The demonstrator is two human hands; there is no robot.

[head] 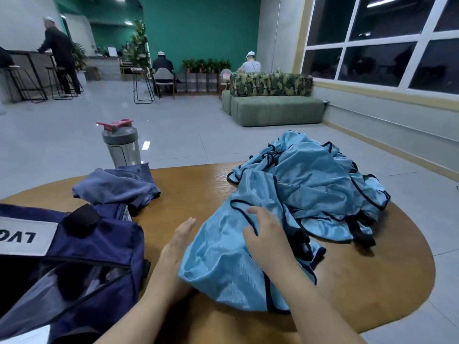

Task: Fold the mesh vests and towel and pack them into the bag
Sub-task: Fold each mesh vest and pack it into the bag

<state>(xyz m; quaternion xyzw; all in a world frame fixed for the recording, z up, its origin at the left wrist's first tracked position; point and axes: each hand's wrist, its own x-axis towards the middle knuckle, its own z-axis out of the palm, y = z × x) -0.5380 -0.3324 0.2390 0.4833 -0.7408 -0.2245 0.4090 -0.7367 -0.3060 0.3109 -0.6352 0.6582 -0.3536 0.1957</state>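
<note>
The right hand (267, 240) rests with curled fingers on the near blue vest (223, 264), apparently gripping it. The left hand (176, 247) lies flat, fingers straight, at the vest's left edge, right of the bag (82, 256).

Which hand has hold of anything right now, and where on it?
The right hand grips the nearest mesh vest by its dark-trimmed upper edge. The left hand lies flat and open beside the vest, holding nothing.
</note>
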